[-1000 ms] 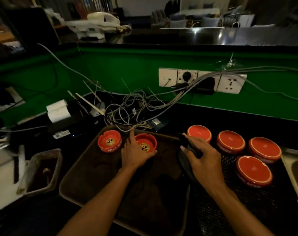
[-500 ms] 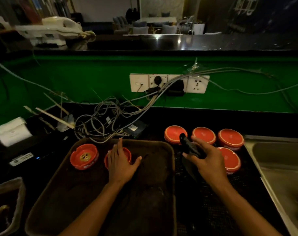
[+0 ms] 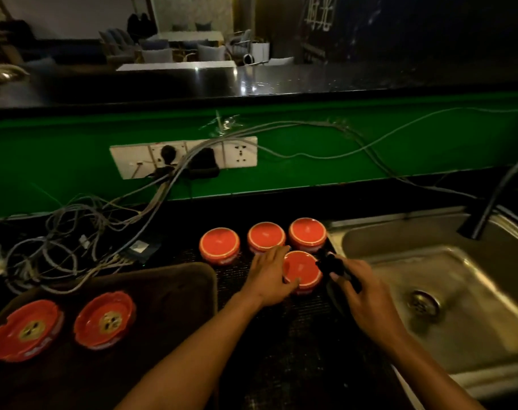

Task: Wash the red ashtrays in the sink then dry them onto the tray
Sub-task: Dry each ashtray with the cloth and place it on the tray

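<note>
Dim bar surface. A tangle of grey cables is lying well to the left of both hands, running up to a white socket strip on the green back wall. A dark tap pipe is rising at the far right, beyond the right hand. The steel sink is sitting just to the right of the right hand, drain showing.

Four red ashtrays are standing upside down on a dark mesh mat under the hands: three in a row just beyond the fingers, and a fourth ashtray between the two hands. Two more, washed ashtrays, are lying face up on the brown tray, well left of the left hand.

The left hand is lying spread, fingers straight, touching the left side of the fourth ashtray. The right hand is curling round a dark cloth, which is partly blocking that ashtray's right edge.

Compared with half a second back, the left hand has left the tray and crossed over to the upturned ashtrays; the right hand is still gripping the cloth, now nearer the sink.
</note>
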